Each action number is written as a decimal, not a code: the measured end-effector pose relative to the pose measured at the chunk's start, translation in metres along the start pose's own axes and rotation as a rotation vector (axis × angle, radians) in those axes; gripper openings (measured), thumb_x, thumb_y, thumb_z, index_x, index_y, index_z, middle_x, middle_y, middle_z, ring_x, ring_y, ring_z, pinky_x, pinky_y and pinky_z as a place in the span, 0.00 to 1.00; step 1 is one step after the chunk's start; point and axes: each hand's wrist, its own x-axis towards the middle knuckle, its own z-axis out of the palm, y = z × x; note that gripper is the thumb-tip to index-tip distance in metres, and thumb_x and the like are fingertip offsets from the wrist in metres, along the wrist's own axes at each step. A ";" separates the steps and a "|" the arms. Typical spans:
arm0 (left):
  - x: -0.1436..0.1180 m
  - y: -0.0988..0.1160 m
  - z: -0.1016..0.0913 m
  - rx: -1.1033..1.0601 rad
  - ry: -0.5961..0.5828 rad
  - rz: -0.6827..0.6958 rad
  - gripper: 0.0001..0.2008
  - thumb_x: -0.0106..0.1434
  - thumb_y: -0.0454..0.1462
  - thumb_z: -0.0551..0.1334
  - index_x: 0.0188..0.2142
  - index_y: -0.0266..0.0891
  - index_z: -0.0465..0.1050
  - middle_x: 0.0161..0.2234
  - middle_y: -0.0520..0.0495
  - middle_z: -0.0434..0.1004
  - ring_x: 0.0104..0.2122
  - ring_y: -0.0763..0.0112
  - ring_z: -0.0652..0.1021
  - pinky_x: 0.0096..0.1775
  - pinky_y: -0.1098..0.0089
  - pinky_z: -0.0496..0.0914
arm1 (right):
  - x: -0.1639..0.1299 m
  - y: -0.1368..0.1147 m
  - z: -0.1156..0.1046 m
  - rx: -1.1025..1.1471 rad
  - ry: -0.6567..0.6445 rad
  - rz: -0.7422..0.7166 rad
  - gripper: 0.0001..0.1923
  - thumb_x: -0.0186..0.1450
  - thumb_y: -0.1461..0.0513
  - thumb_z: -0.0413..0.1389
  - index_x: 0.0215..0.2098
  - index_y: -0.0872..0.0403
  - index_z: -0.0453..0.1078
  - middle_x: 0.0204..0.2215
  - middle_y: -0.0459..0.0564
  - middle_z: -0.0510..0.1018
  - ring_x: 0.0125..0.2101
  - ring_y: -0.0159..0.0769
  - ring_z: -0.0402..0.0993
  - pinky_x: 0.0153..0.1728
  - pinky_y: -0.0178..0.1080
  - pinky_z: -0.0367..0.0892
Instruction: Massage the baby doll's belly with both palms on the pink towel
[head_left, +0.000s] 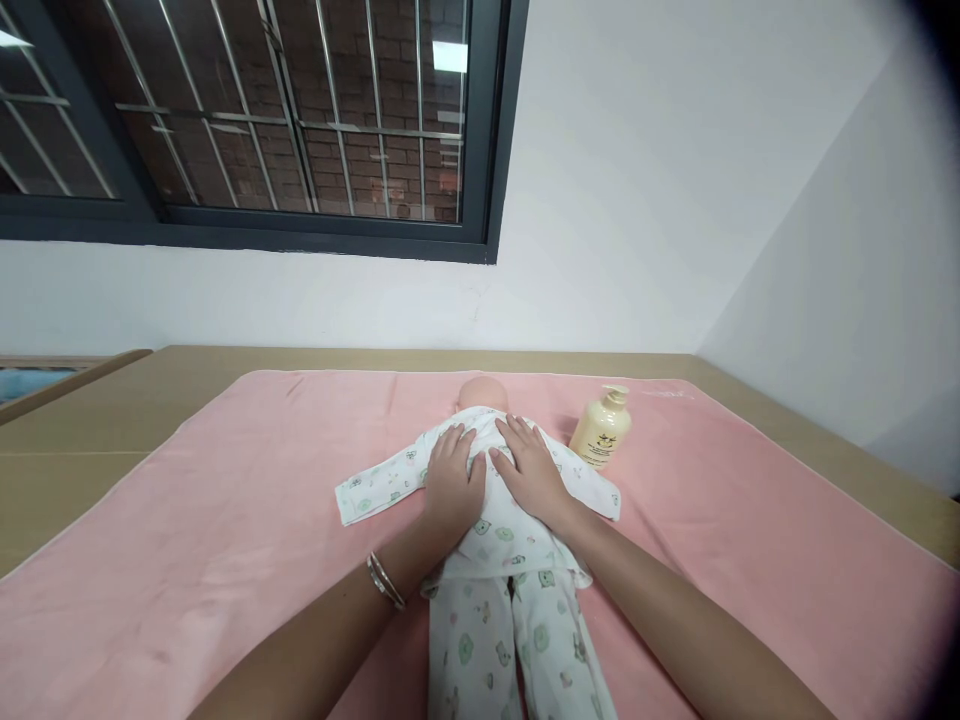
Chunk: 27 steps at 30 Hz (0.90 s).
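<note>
Soft cotton over a baby doll (491, 520), lying mid pink blanket (225, 520). Left hand (452, 480) and right hand (529, 468) rest flat on its torso, fingers open, gripping nothing. Likely light, floppy-limbed; fabric slides, so hold under torso and head. Lotion bottle (602, 428) just beside.

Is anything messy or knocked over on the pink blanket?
Nothing is spilled or broken. The cream pump bottle leans tilted on the pink blanket instead of standing straight. The baby doll in white printed pyjamas lies flat, with the left hand and right hand flat on its chest.
</note>
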 end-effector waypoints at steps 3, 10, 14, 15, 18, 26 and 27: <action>-0.002 0.001 -0.002 0.053 0.014 0.067 0.19 0.65 0.36 0.52 0.53 0.35 0.68 0.56 0.36 0.69 0.58 0.53 0.67 0.58 0.49 0.62 | 0.001 0.001 -0.004 -0.031 -0.040 -0.040 0.29 0.70 0.55 0.42 0.66 0.56 0.51 0.67 0.57 0.50 0.67 0.45 0.41 0.64 0.53 0.40; 0.003 0.001 -0.004 0.073 -0.085 0.114 0.23 0.67 0.37 0.49 0.59 0.30 0.62 0.62 0.35 0.61 0.64 0.56 0.58 0.63 0.50 0.54 | -0.004 -0.015 -0.012 -0.129 -0.097 -0.085 0.28 0.70 0.60 0.39 0.66 0.61 0.51 0.66 0.58 0.51 0.66 0.41 0.42 0.65 0.49 0.42; 0.021 -0.010 -0.006 0.026 -0.203 -0.027 0.24 0.70 0.40 0.44 0.60 0.32 0.61 0.62 0.36 0.61 0.63 0.58 0.60 0.63 0.51 0.55 | -0.026 -0.042 -0.007 -0.225 -0.082 -0.013 0.29 0.70 0.59 0.39 0.65 0.66 0.53 0.64 0.62 0.55 0.65 0.45 0.47 0.64 0.48 0.44; 0.024 -0.011 -0.007 0.032 -0.220 -0.034 0.24 0.70 0.40 0.44 0.60 0.32 0.61 0.62 0.37 0.61 0.63 0.59 0.60 0.63 0.51 0.55 | -0.031 -0.047 -0.006 -0.239 -0.087 -0.015 0.29 0.70 0.59 0.39 0.65 0.67 0.53 0.64 0.63 0.55 0.65 0.46 0.46 0.64 0.49 0.44; 0.021 -0.007 -0.009 0.101 -0.213 -0.019 0.24 0.69 0.40 0.45 0.60 0.31 0.61 0.62 0.37 0.61 0.63 0.58 0.60 0.63 0.52 0.55 | -0.032 -0.048 -0.006 -0.213 -0.100 -0.012 0.30 0.71 0.57 0.37 0.65 0.67 0.52 0.65 0.63 0.55 0.66 0.46 0.46 0.64 0.48 0.43; -0.005 0.015 -0.013 0.241 -0.091 0.093 0.21 0.66 0.34 0.47 0.53 0.32 0.70 0.55 0.36 0.71 0.58 0.56 0.68 0.59 0.52 0.61 | 0.005 -0.008 -0.011 -0.009 -0.110 -0.007 0.31 0.72 0.53 0.34 0.66 0.62 0.49 0.66 0.57 0.51 0.67 0.40 0.42 0.65 0.50 0.41; -0.002 0.013 -0.014 0.215 -0.099 0.080 0.20 0.67 0.35 0.47 0.54 0.33 0.69 0.56 0.37 0.70 0.59 0.56 0.68 0.59 0.52 0.61 | 0.004 -0.010 -0.010 -0.023 -0.098 -0.002 0.30 0.72 0.53 0.34 0.66 0.62 0.49 0.66 0.58 0.51 0.66 0.41 0.42 0.65 0.50 0.41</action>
